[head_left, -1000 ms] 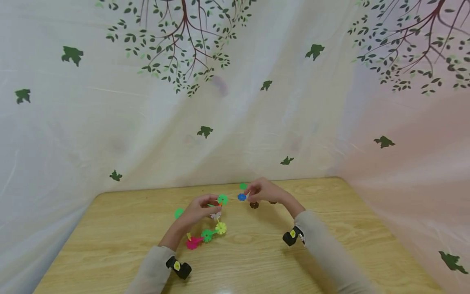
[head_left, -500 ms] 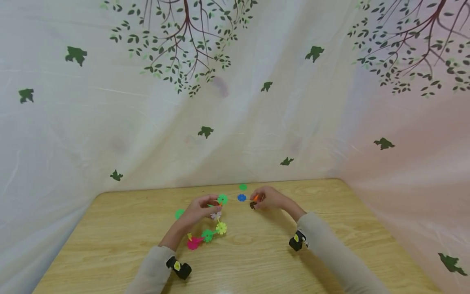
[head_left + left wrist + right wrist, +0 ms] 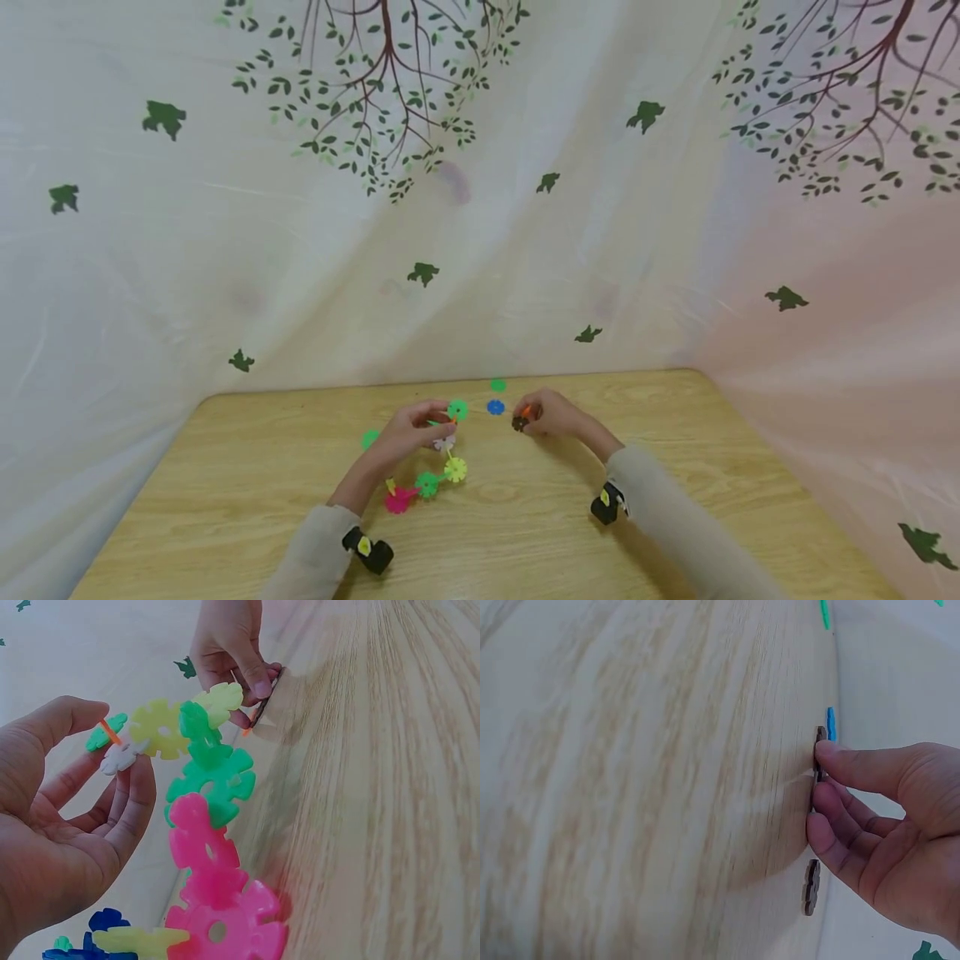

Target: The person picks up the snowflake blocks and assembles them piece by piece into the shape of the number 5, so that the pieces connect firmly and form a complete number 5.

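My left hand [image 3: 405, 435] pinches one end of a chain of interlocking flower-shaped plastic discs. In the left wrist view a white disc [image 3: 121, 757], an orange disc [image 3: 111, 732] seen edge-on and a green disc [image 3: 106, 733] are at the fingertips. Yellow, green and pink discs [image 3: 217, 924] follow along the chain. My right hand [image 3: 557, 413] is low at the table, its thumb and fingers on a brown disc [image 3: 520, 423]. Part of another orange disc [image 3: 527, 411] shows between those fingers. In the right wrist view the brown disc [image 3: 820, 735] is seen nearly edge-on under the thumb.
A blue disc [image 3: 496, 407] and a green disc [image 3: 498, 385] lie beyond the hands on the wooden table [image 3: 525, 533]. A second brown disc [image 3: 811, 887] lies beside my right fingers. A printed cloth [image 3: 480, 317] hangs behind the table's far edge.
My right hand has drawn away from near the blue disc, down and slightly right, onto the brown disc; orange now shows in its fingers. My left hand keeps its hold on the chain.
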A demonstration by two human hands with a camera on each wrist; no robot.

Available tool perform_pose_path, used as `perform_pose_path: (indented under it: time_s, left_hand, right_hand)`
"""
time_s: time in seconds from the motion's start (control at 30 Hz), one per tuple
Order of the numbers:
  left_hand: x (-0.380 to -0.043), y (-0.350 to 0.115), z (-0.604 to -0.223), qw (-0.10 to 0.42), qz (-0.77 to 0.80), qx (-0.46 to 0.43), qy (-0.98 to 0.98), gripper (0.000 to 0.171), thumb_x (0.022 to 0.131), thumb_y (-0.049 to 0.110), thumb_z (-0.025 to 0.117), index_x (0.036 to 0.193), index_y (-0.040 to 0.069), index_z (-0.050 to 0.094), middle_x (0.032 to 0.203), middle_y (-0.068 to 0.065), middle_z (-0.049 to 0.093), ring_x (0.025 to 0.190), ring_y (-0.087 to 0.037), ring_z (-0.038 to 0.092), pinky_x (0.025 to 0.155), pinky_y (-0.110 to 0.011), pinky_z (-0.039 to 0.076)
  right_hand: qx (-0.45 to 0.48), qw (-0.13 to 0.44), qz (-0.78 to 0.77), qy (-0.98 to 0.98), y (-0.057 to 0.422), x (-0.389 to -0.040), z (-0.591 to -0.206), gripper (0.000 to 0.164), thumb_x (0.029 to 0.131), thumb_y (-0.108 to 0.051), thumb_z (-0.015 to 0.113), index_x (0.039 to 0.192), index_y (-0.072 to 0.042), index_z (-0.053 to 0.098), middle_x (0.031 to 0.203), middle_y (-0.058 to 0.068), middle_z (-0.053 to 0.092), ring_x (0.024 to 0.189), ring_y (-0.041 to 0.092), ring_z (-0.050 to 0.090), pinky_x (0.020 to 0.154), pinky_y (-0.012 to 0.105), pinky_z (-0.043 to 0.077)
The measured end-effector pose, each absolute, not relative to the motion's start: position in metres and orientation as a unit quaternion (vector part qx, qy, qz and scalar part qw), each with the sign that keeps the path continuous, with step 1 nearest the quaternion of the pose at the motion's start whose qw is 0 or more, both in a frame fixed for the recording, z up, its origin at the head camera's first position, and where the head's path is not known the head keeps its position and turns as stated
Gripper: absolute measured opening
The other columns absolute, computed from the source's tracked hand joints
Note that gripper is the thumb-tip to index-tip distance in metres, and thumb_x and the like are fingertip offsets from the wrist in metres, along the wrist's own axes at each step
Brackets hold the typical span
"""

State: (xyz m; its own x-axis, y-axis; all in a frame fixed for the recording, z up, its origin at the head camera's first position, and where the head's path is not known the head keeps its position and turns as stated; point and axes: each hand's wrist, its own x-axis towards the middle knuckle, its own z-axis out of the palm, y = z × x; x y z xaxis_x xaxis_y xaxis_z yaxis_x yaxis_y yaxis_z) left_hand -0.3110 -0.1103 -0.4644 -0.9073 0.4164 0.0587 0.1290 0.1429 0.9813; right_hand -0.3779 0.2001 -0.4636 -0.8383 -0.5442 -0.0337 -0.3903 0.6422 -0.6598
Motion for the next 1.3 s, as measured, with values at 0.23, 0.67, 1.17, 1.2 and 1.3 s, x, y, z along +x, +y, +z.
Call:
perform_pose_path:
  time_s: [0.23, 0.67, 1.17, 1.2, 1.3]
  left_hand:
    - [-0.309, -0.109, -0.462, 0.116, 0.631, 0.172, 0.748, 0.051, 0.099, 0.018, 0.068, 0.142, -0.005, 0.052, 0.123, -0.021, 0.063, 0.095, -0.015, 0.064, 0.088, -0.044, 0.060]
    - [-0.309, -0.110, -0.461, 0.115, 0.629, 0.160, 0.752, 0.053, 0.099, 0.022, 0.068, 0.143, -0.003, 0.052, 0.125, -0.020, 0.063, 0.097, -0.015, 0.064, 0.088, -0.044, 0.060]
    - [-0.311, -0.110, -0.462, 0.112, 0.629, 0.151, 0.754, 0.052, 0.099, 0.023, 0.068, 0.143, -0.001, 0.053, 0.125, -0.019, 0.063, 0.097, -0.013, 0.064, 0.087, -0.042, 0.061]
    - [-0.311, -0.110, -0.462, 0.113, 0.630, 0.151, 0.754, 0.052, 0.099, 0.023, 0.068, 0.142, -0.002, 0.053, 0.125, -0.020, 0.063, 0.097, -0.014, 0.064, 0.087, -0.043, 0.061]
    - [-0.310, -0.110, -0.462, 0.113, 0.630, 0.148, 0.754, 0.051, 0.099, 0.023, 0.068, 0.142, -0.001, 0.054, 0.126, -0.019, 0.063, 0.097, -0.014, 0.064, 0.087, -0.043, 0.061]
  right_hand:
    - [-0.258, 0.115, -0.340, 0.897, 0.200, -0.376, -0.469, 0.025, 0.085, 0.003, 0.077, 0.110, 0.001, 0.072, 0.084, 0.008, 0.066, 0.073, 0.011, 0.054, 0.060, 0.022, 0.046]
    - [-0.255, 0.110, -0.424, 0.862, 0.194, -0.378, -0.473, 0.022, 0.083, 0.006, 0.078, 0.101, 0.005, 0.065, 0.089, 0.012, 0.066, 0.078, 0.013, 0.056, 0.065, 0.022, 0.050]
    - [-0.235, 0.089, -0.559, 0.790, 0.158, -0.362, -0.453, 0.028, 0.095, -0.011, 0.071, 0.120, 0.001, 0.070, 0.095, 0.007, 0.072, 0.081, 0.012, 0.066, 0.076, 0.041, 0.060]
    - [-0.232, 0.088, -0.564, 0.787, 0.155, -0.360, -0.451, 0.028, 0.095, -0.012, 0.072, 0.120, 0.001, 0.070, 0.096, 0.007, 0.072, 0.082, 0.012, 0.066, 0.078, 0.043, 0.061]
    - [-0.229, 0.079, -0.575, 0.781, 0.147, -0.355, -0.447, 0.027, 0.095, -0.014, 0.072, 0.119, 0.000, 0.071, 0.099, 0.010, 0.072, 0.085, 0.013, 0.067, 0.082, 0.048, 0.060]
